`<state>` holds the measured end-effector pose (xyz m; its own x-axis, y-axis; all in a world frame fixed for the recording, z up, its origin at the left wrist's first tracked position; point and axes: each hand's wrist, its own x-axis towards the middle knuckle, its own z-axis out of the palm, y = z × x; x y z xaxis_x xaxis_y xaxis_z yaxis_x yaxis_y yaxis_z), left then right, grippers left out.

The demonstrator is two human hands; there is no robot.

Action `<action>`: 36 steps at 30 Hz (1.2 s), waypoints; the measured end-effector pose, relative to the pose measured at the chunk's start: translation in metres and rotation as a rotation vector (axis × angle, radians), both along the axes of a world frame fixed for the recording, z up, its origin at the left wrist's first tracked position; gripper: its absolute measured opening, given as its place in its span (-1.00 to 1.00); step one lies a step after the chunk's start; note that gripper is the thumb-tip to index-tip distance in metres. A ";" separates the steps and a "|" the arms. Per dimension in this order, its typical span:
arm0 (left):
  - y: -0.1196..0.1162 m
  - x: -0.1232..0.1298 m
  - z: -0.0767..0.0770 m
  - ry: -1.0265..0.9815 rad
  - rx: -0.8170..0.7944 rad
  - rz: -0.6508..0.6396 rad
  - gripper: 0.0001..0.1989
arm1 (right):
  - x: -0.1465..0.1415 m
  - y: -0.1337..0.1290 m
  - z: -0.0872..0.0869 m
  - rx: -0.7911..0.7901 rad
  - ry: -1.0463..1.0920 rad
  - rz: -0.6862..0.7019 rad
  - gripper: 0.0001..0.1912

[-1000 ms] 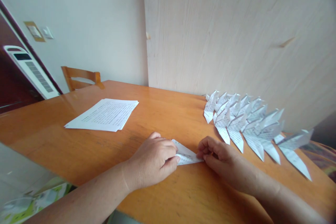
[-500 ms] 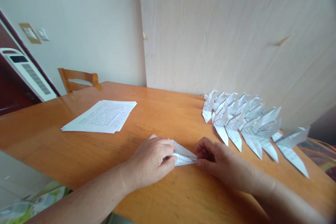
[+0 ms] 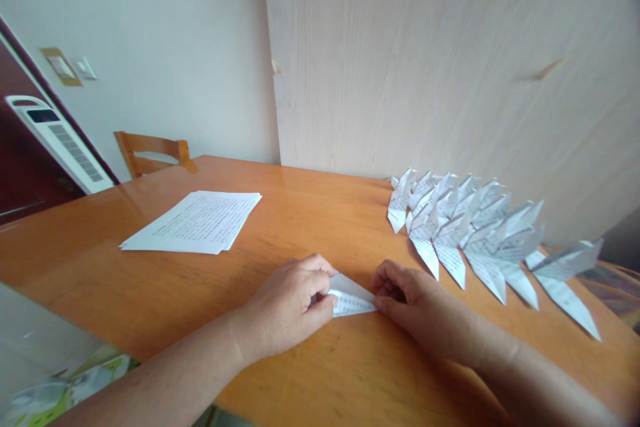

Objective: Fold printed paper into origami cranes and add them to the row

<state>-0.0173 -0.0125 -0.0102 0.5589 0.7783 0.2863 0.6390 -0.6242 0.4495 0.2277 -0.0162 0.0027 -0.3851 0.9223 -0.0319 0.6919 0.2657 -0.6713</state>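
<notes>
Since half a second earlier, the left hand [image 3: 293, 307] had lifted its forefinger toward the far edge of a small folded paper [image 3: 353, 303], while the right hand [image 3: 425, 310] stayed nearly where it was. That paper, white with rows of printed characters, lay in front of the person near the front of an orange-brown wooden bench [image 3: 320, 203], narrowing to a point on the right. Left thumb and fingers gripped its wider end and partly covered it; right thumb and forefinger pinched the pointed tip. Beyond the right hand, folded paper pieces [image 3: 493, 273] stood packed in rows, their points raised, with one set slightly apart at the right end. A stack of printed sheets [image 3: 193, 223] lay flat, its edges uneven, farther back on the left. Behind the bench rose a pale wood-grain panel [image 3: 425, 67] and, beside it, a plain wall [image 3: 175, 33]. One wooden chair [image 3: 155, 145] showed its back at the far left corner.
</notes>
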 end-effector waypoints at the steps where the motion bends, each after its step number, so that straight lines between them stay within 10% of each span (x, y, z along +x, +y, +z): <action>1: 0.000 0.000 0.000 -0.004 -0.003 -0.003 -0.81 | -0.001 0.000 0.000 0.000 -0.007 -0.005 -0.92; 36: -0.004 -0.001 0.007 -0.134 -0.277 0.064 -0.78 | 0.005 0.005 -0.036 0.021 -0.103 -0.031 -0.93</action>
<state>-0.0184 -0.0169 -0.0032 0.4777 0.8695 0.1258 0.5967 -0.4262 0.6799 0.2329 -0.0114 -0.0330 -0.3518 0.9347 -0.0507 0.7654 0.2561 -0.5904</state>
